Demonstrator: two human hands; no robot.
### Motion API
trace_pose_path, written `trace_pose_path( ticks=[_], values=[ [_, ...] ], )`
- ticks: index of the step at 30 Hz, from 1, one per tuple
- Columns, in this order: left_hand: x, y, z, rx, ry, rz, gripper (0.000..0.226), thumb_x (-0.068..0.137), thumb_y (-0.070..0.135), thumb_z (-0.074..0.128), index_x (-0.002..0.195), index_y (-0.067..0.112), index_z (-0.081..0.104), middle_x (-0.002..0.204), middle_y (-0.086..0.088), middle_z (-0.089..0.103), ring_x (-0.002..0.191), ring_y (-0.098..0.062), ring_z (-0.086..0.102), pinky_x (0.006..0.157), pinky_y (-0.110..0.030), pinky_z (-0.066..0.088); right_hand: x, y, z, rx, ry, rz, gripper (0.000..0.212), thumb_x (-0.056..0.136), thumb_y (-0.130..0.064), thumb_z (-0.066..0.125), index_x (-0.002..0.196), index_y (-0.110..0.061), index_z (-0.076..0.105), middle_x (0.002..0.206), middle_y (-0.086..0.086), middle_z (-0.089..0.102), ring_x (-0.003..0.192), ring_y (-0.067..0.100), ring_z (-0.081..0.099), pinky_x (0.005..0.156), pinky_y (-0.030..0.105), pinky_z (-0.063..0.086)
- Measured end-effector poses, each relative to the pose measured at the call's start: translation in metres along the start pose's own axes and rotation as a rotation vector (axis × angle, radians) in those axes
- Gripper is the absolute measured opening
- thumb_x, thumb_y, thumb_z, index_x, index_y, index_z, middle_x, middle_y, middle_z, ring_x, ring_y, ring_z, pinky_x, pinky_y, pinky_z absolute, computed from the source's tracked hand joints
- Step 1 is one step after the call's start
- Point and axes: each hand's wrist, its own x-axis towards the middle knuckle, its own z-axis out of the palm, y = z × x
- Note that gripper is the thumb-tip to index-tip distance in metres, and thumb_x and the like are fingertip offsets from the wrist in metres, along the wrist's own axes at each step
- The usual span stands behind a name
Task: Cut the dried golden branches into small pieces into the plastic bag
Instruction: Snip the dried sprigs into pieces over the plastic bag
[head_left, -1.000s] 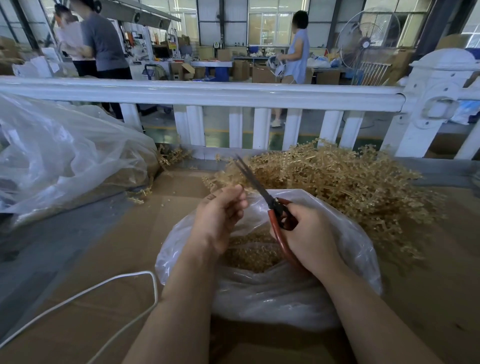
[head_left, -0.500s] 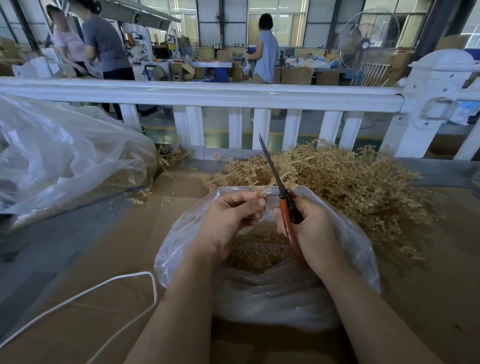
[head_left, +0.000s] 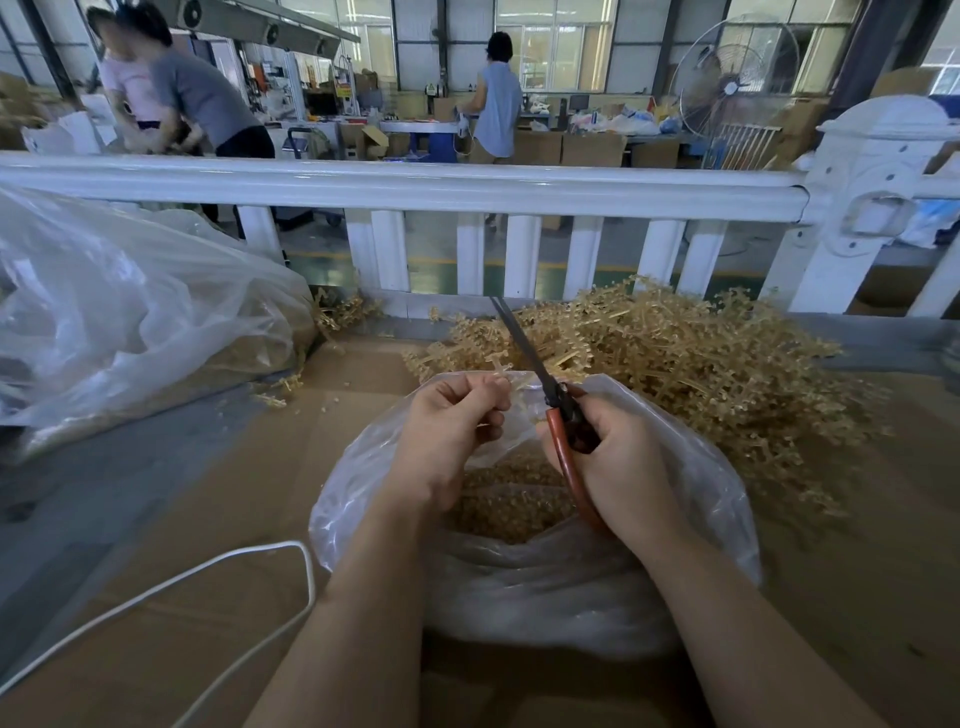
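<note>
Since half a second ago the scissors (head_left: 540, 379) have tilted a little toward eleven o'clock, blades closed and pointing up and away. At nine o'clock of them the left hand (head_left: 447, 431) pinches a short golden sprig (head_left: 511, 382) in curled fingers; the right hand (head_left: 613, 462) grips the red handles. Both hang over the open plastic bag (head_left: 717, 499), so snipping close above its mouth should drop pieces inside. Uncut golden branches (head_left: 701, 364) lie piled at one o'clock on the surface (head_left: 182, 597).
</note>
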Motion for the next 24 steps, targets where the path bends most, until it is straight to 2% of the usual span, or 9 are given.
trace_pose_path(
  ticks=[2,4,8,11,14,18,20,24],
  values=[
    [-0.0002,0.0009,0.0007,-0.011,0.016,0.004,0.026,0.095,0.01,0.061,0.069,0.013,0.063,0.062,0.001,0.055,0.056,-0.008,0.048,0.057,-0.019,0.044,0.0001,-0.0008,-0.0009,-0.042,0.0,0.005,0.036,0.081,-0.058,0.066,0.094,-0.025,0.07,0.08,-0.009,0.07,0.079,0.008,0.067,0.073,0.038,0.057],
    [0.0004,0.0016,0.0008,-0.062,0.038,-0.013,0.028,0.096,0.011,0.06,0.068,0.013,0.058,0.06,0.001,0.051,0.054,-0.008,0.045,0.055,-0.019,0.04,-0.0003,-0.0014,-0.0011,-0.121,-0.007,-0.019,0.049,0.073,-0.071,0.061,0.097,-0.028,0.067,0.082,-0.018,0.066,0.08,0.0,0.063,0.071,0.029,0.054],
    [0.0023,0.0032,-0.0016,-0.219,0.005,-0.014,0.027,0.098,0.012,0.054,0.071,0.014,0.054,0.066,0.0,0.044,0.056,-0.008,0.039,0.054,-0.019,0.038,-0.001,-0.0029,0.0012,-0.308,-0.021,-0.092,0.058,0.068,-0.084,0.05,0.098,-0.034,0.054,0.08,-0.03,0.048,0.069,-0.013,0.046,0.058,0.011,0.033],
    [0.0024,0.0043,-0.0037,-0.302,-0.042,-0.011,0.024,0.097,0.013,0.055,0.074,0.016,0.054,0.069,0.002,0.045,0.059,-0.008,0.037,0.056,-0.019,0.036,0.0,-0.0013,0.0022,-0.365,-0.031,-0.075,0.065,0.068,-0.088,0.045,0.099,-0.033,0.053,0.08,-0.027,0.049,0.067,-0.007,0.048,0.054,0.013,0.033],
    [0.0016,0.0052,-0.0056,-0.341,-0.112,-0.007,0.014,0.088,0.016,0.064,0.078,0.016,0.055,0.07,0.003,0.044,0.06,-0.007,0.037,0.057,-0.018,0.036,0.0003,0.0007,0.0026,-0.398,-0.013,-0.076,0.063,0.07,-0.086,0.047,0.098,-0.03,0.052,0.079,-0.025,0.05,0.071,0.001,0.052,0.054,0.019,0.037],
    [0.0021,0.006,-0.0072,-0.338,-0.087,-0.01,0.012,0.079,0.011,0.064,0.077,0.013,0.053,0.068,0.001,0.043,0.059,-0.009,0.036,0.056,-0.019,0.034,-0.0003,0.0004,0.0018,-0.467,-0.003,-0.086,0.062,0.07,-0.086,0.048,0.095,-0.029,0.05,0.083,-0.021,0.055,0.073,0.005,0.055,0.056,0.025,0.043],
    [0.0016,0.0053,-0.0069,-0.28,-0.08,0.012,0.01,0.083,0.006,0.059,0.076,0.011,0.054,0.067,0.0,0.043,0.058,-0.009,0.036,0.057,-0.02,0.033,-0.0003,-0.0005,0.0014,-0.5,0.013,-0.085,0.062,0.07,-0.087,0.047,0.091,-0.029,0.05,0.084,-0.02,0.058,0.076,0.007,0.059,0.056,0.027,0.046],
    [0.0004,0.0022,-0.0056,-0.18,-0.098,0.042,0.021,0.09,-0.004,0.052,0.076,0.01,0.058,0.063,0.003,0.048,0.058,-0.009,0.037,0.058,-0.021,0.034,-0.0004,-0.0024,0.0005,-0.525,0.05,-0.111,0.063,0.069,-0.088,0.045,0.085,-0.028,0.051,0.083,-0.019,0.058,0.077,0.007,0.062,0.054,0.026,0.045]
  ],
)
